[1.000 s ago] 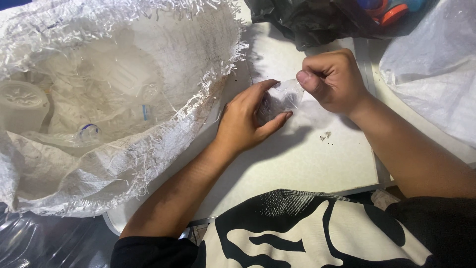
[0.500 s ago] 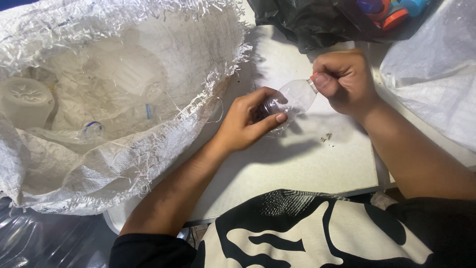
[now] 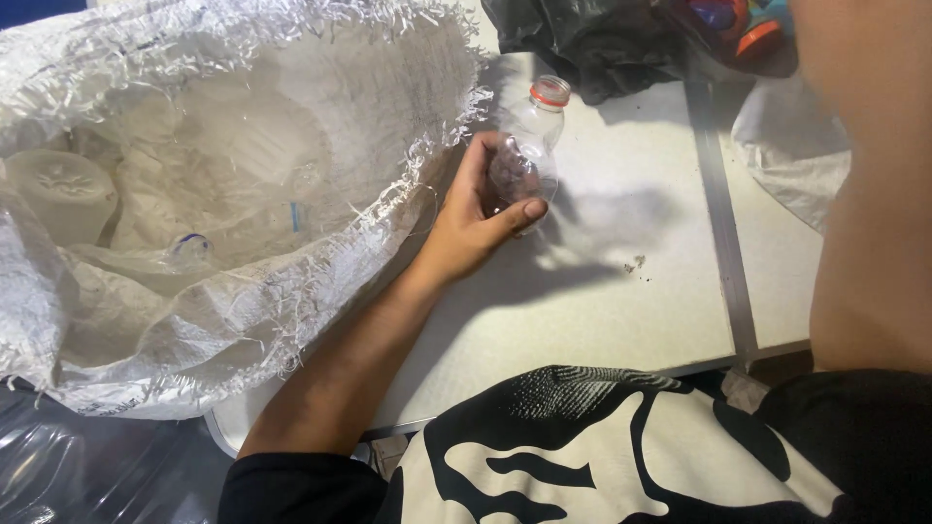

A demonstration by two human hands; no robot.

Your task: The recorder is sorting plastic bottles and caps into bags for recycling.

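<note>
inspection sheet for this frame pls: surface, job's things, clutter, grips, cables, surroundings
Surface: pale speckled table with a dark seam running front to back; a few crumbs on it.
Job's things: clear plastic bottle with a red neck ring, no cap seen, lying tilted on the table.
Clutter: open white woven sack at left with clear bottles inside; black bag at the far edge; white bag at right.
Grips: left hand wraps the bottle's lower part; right hand out of frame, only the forearm shows.
Cables: nothing seen.
Surroundings: orange and blue items at top right, blurred.
</note>
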